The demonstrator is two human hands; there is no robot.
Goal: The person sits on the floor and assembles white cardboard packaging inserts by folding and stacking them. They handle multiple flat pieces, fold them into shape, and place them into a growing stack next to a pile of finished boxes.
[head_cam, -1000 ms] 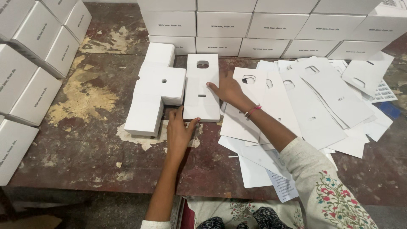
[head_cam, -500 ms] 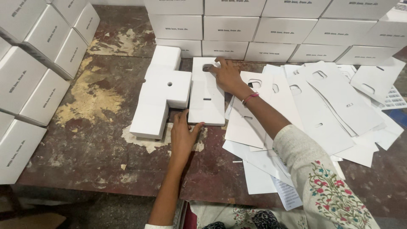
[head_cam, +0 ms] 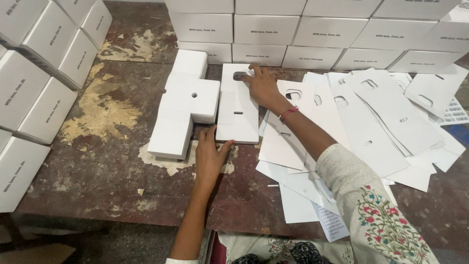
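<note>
The white boxes [head_cam: 312,29] along the top and left of the frame are cut off by the edges. The tabletop [head_cam: 97,161] is dark, worn wood with pale flaking patches. At centre lies a flat white card strip [head_cam: 238,105] with a cutout and a slot. The right hand [head_cam: 261,85] presses its upper end, fingers spread flat. The left hand [head_cam: 210,156] seems to pinch its lower edge, thumb against the corner. Loose card sheets [head_cam: 371,117] fan out at right.
</note>
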